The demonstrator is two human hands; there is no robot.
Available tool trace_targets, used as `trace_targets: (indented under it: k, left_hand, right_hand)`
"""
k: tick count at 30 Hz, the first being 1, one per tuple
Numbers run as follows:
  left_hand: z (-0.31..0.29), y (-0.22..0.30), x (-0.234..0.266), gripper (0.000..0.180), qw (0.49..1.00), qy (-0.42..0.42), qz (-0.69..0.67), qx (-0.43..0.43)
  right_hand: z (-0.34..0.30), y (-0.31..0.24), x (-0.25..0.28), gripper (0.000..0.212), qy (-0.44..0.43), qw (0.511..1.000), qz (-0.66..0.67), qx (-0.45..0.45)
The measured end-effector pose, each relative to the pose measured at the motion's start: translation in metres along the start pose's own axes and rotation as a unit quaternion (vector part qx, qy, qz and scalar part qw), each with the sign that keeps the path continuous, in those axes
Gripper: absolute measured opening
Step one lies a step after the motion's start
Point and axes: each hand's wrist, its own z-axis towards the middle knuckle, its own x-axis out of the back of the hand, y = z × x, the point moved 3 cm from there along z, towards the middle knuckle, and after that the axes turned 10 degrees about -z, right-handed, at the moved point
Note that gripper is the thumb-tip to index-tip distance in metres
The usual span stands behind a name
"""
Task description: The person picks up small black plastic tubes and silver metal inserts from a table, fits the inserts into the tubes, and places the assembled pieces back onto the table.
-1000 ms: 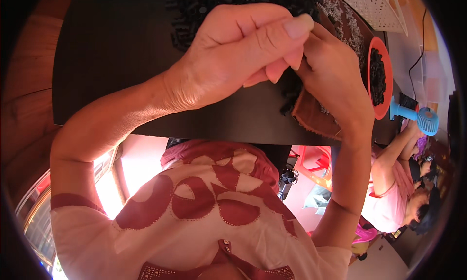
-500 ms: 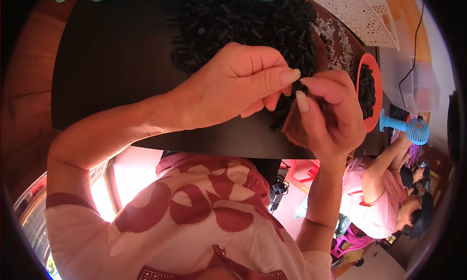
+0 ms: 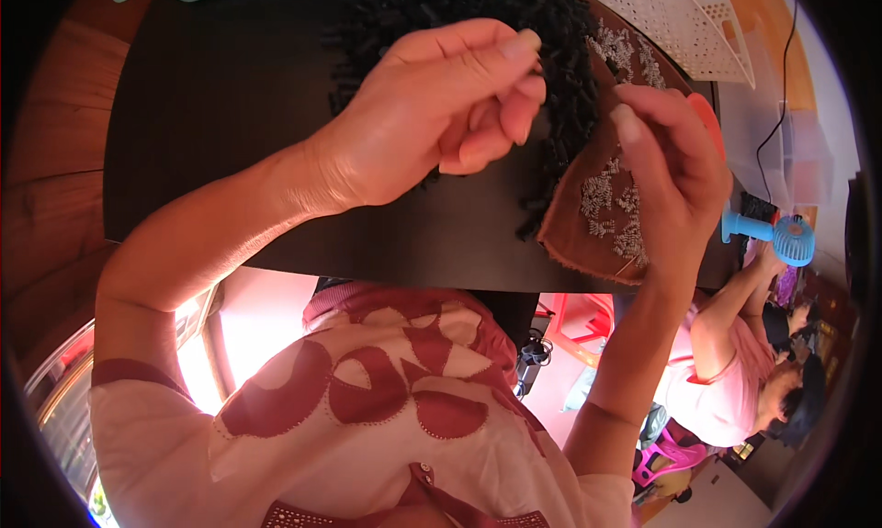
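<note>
Short black pieces [image 3: 565, 37] are lying heaped on the table [image 3: 230, 115], looking light and firm, inviting a side pinch; left hand [image 3: 439, 104] and right hand [image 3: 678, 161] are hovering, pinched nearly closed, contents impossible to tell!

The left elbow is sharply bent just outside the near left corner of the surface [image 3: 230, 87], and the left forearm [image 3: 230, 220] slants inward across the near edge. The left wrist [image 3: 326, 174] is nearly straight. The left hand [image 3: 446, 106] is raised over the middle, thumb side up, its thumb laid along the bent index finger and the remaining fingers loosely curled beneath. The right forearm [image 3: 648, 335] reaches steeply over the near edge toward its right end. The right hand [image 3: 680, 161] hovers near the right edge, thumb and index fingertips close together, other fingers folded. The hands are apart.
</note>
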Motion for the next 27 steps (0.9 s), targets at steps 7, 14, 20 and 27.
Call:
trace_targets:
  k: [7, 14, 20, 27]
  left_hand:
    - [0.000, 0.003, 0.001, 0.028, 0.999, -0.008, -0.016, -0.039]
    - [0.003, 0.002, -0.001, 0.022, 0.983, 0.005, -0.176, 0.056]
    - [0.008, -0.006, 0.000, 0.019, 0.987, 0.017, -0.148, 0.059]
    - [-0.003, -0.006, -0.007, 0.030, 0.993, -0.002, 0.115, -0.029]
  right_hand:
    - [-0.005, 0.011, -0.024, 0.012, -0.116, 0.975, -0.152, 0.117]
    - [0.001, 0.021, 0.003, 0.010, -0.097, 0.978, -0.165, 0.080]
    - [-0.030, 0.048, 0.045, 0.007, -0.096, 0.968, -0.229, -0.042]
    - [-0.060, 0.055, 0.059, 0.008, -0.116, 0.965, -0.217, -0.096]
